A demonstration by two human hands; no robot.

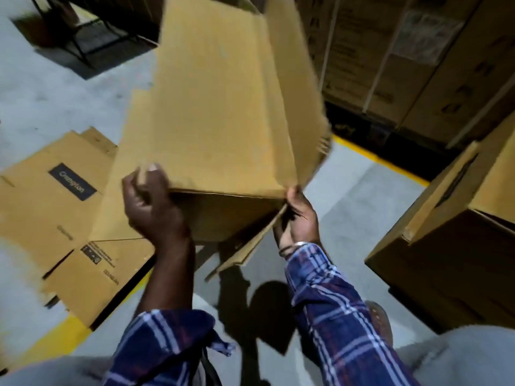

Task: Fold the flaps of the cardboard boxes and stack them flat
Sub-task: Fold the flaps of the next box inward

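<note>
I hold a large plain cardboard box up in the air in front of me, its long panels reaching away and upward. My left hand grips its near left corner, thumb on top. My right hand grips the near right corner, where a side panel stands up and a loose flap hangs down below the box. On the floor to the left lies a pile of flattened boxes with a dark printed label.
Tall stacks of printed cartons stand at the back right, behind a yellow floor line. A stack of boxes sits close on my right. A dark metal frame stands at the back left. The floor is grey concrete.
</note>
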